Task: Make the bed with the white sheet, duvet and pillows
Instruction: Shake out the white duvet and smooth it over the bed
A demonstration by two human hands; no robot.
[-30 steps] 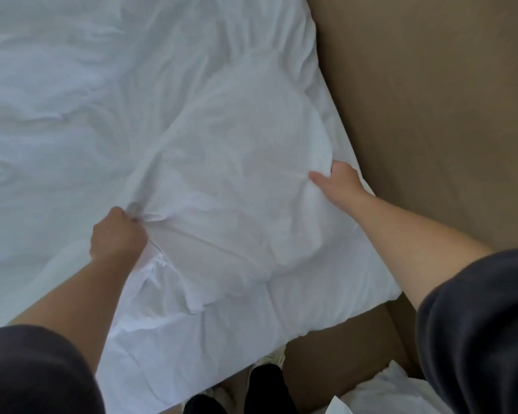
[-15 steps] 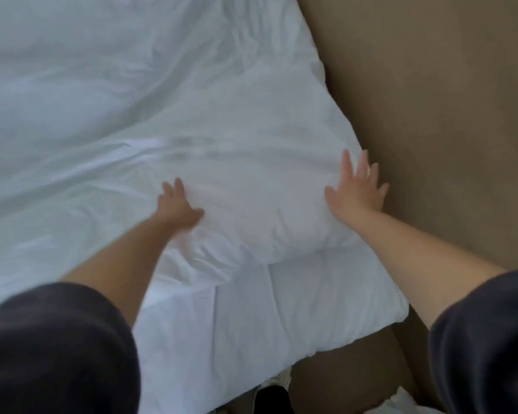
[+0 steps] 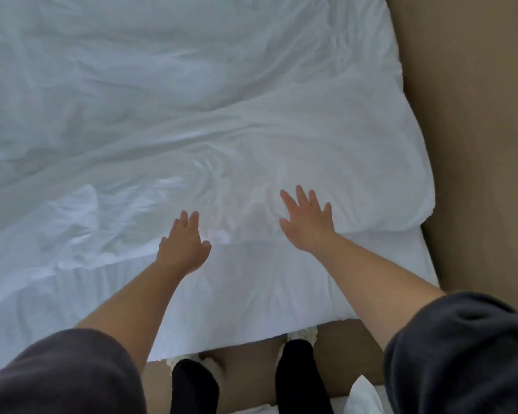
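Duvet [image 3: 251, 138] lies rumpled over the sheet [image 3: 251, 297]. Its near edge runs left to right, and its right corner is puffed and rounded.

A strip of sheet shows nearer than the duvet's edge and ends in a straight hem above the floor [image 3: 476, 144].

Left hand [image 3: 183, 246] lies flat on the duvet's near edge. Its fingers [image 3: 189, 222] are straight and released, gripping nothing.

Right hand [image 3: 305, 222] lies flat just inside that edge, closer to the duvet's right corner. Its fingers [image 3: 301, 195] are spread and also released. The hands are apart, with bare duvet between them.

Tan floor runs open along the duvet's right side and around the corner.

Black socks [image 3: 193, 383] stand just nearer than the sheet's hem.

White cloth [image 3: 362, 395] lies on the floor well below the duvet's right corner, partly hidden by a dark sleeve [image 3: 461, 354].
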